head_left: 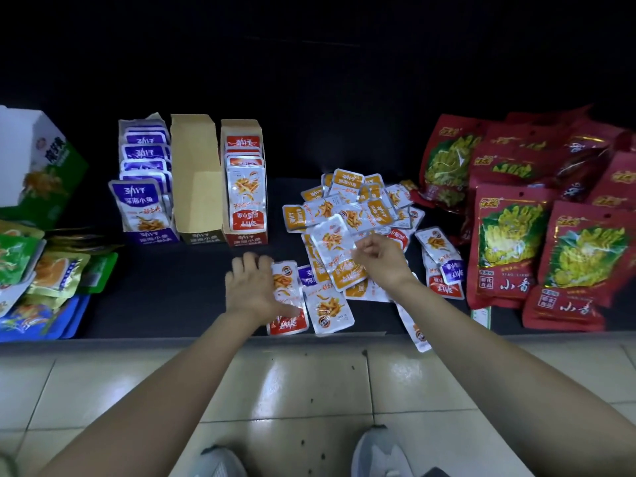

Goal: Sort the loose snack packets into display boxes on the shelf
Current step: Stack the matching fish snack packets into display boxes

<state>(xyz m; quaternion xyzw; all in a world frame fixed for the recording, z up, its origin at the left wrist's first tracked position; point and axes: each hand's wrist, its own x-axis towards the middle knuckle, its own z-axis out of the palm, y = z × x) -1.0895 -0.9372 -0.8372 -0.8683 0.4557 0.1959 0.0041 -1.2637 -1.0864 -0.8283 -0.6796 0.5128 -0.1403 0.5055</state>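
A pile of loose silver snack packets [358, 204] with orange, red and purple labels lies on the dark shelf [172, 287]. My right hand [382, 258] pinches an orange-labelled packet [339, 253], lifted a little over the pile. My left hand [253, 287] lies on the shelf with its fingers bent, its thumb on a red-labelled packet [287, 297]. Three display boxes stand behind: a purple box [151, 235] full of purple packets, an empty tan box [196, 187], and a red box [246, 237] holding red packets.
Large red bags [509, 242] are stacked at the right. Green, gold and blue packets [51, 270] and a green-and-white carton [38, 166] sit at the left. One packet [418, 333] hangs over the shelf's front edge. Tiled floor and my shoes lie below.
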